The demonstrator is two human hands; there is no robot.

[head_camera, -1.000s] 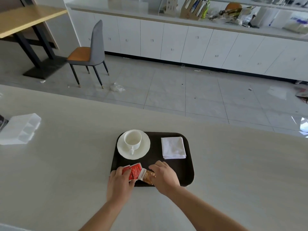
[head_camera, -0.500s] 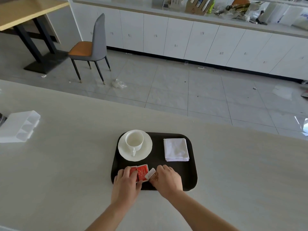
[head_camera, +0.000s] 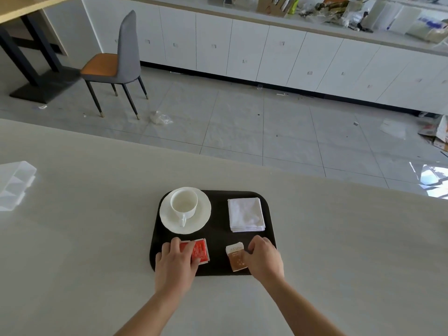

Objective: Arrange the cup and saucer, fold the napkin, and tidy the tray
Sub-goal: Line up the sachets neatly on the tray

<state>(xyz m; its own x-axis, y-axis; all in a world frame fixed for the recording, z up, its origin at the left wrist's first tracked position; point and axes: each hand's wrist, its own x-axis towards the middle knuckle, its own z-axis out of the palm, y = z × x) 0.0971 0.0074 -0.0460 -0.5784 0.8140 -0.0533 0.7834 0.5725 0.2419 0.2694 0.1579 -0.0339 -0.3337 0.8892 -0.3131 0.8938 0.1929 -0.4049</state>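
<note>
My pale beige stone-look table [head_camera: 72, 238] carries a dark brown, nearly black plastic tray [head_camera: 218, 214]. On it I see a plain white china cup [head_camera: 184, 206], a white round saucer [head_camera: 201, 219], a white folded cloth napkin [head_camera: 246, 214], a red sachet with white print [head_camera: 201, 251] and a brown sachet topped white [head_camera: 236, 258].

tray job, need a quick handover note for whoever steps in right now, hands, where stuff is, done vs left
Left hand: flat on the red packets, near left of the tray.
Right hand: fingers on the brown packet, near right.
Cup sits on the saucer, far left; folded napkin far right.
Done: cup, saucer, napkin.
Left: square up the packets, then let go.
</note>
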